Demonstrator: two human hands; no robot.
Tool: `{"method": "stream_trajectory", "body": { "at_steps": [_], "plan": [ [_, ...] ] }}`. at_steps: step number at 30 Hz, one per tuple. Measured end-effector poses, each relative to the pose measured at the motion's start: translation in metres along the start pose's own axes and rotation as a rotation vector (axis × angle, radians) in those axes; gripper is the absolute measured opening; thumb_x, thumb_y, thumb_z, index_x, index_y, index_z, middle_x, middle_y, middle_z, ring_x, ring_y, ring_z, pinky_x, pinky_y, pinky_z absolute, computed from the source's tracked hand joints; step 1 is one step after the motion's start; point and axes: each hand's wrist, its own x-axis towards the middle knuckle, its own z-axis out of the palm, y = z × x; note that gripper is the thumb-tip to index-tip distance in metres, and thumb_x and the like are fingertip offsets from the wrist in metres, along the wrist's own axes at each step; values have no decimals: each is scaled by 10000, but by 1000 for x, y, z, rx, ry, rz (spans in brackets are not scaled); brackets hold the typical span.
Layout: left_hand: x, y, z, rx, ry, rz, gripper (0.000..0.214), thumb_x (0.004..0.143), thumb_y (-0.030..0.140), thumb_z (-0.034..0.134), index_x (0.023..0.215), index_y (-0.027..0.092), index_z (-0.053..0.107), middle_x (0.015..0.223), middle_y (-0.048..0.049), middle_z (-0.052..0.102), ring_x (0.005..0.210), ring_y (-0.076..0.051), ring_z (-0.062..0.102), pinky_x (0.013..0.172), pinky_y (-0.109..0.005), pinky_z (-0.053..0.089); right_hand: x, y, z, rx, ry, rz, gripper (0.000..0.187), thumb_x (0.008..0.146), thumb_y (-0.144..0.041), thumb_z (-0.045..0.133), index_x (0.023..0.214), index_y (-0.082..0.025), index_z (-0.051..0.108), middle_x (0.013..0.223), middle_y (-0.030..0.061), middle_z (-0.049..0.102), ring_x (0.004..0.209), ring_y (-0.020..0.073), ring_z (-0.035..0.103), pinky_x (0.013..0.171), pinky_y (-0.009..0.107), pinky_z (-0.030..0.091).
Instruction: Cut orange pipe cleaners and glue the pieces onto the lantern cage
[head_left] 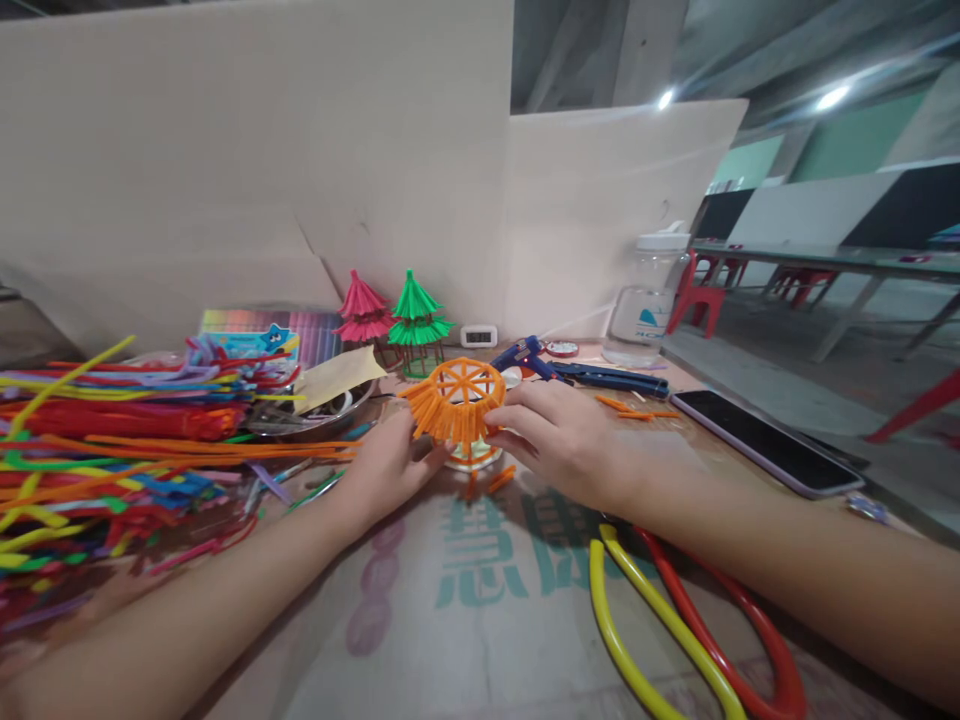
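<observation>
"How far along does it look from your end?"

"On my feed the orange pipe-cleaner roof (pixel 454 412) is mid-scene, above the printed cardboard (pixel 480 650) and between my hands. The fringe covers its near side, so I'd judge that portion mostly done. I can't check the far side."

"And what's left?"

"The spoked top is open. The pink pagoda model (pixel 364 308) and the green pagoda model (pixel 417 318), both farther off, rise to peaks; this one has none, so I'd count that as undone. Orange offcuts (pixel 502 480) lie just nearer than the roof."

"How's your grip?"

"My right hand (pixel 566 435) has its fingers bent in, fingertips on the fringe's right edge; I read that as a light pinch. My left hand (pixel 390 458) is at the left edge, thumb apart from the fingers, fingertips hidden, so I can't tell whether it's grasping."

"The glue gun (pixel 525 355)?"

"Far side, beyond the roof, and neither hand touches it."
</observation>
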Motion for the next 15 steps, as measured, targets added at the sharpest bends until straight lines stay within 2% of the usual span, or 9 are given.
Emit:
{"method": "stream_trajectory", "body": {
  "at_steps": [5,8,10,12,15],
  "plan": [
    [0,-2,1,-13,5,-36,464,876,462,531,1220,151,522,1182,-156,637,1130,-326,599,962,-478,480,-1,2,-2,-15,-14,-19,118,936,-232,562,986,-166,647,917,74,691,835,200,598,729,320,446],
    [0,-3,1,-3,1,-62,467,869,458,535,1216,146,522,1170,-162,643,1117,-333,606,953,-485,483,-3,3,0,42,75,26,146,909,-301,617,961,-166,631,927,82,686,849,201,608,740,317,463],
    [-1,-3,1,-6,-6,-61,467,871,457,537,1224,152,518,1182,-161,639,1119,-328,604,953,-479,483,-3,3,1,58,120,40,206,896,-332,635,1013,-162,625,957,91,681,888,209,610,771,328,472],
    [-1,-3,1,-11,-6,-50,471,874,460,537,1233,156,513,1195,-161,632,1124,-324,600,953,-474,482,-3,3,2,62,101,31,224,904,-304,623,1077,-161,625,962,91,675,903,210,604,789,333,473],
    [0,-2,0,-23,-5,-43,469,879,470,532,1232,161,514,1195,-155,632,1126,-321,599,951,-470,485,-2,2,0,64,59,14,176,921,-225,581,1072,-166,650,898,74,666,831,190,586,739,316,457]
  ]
}}
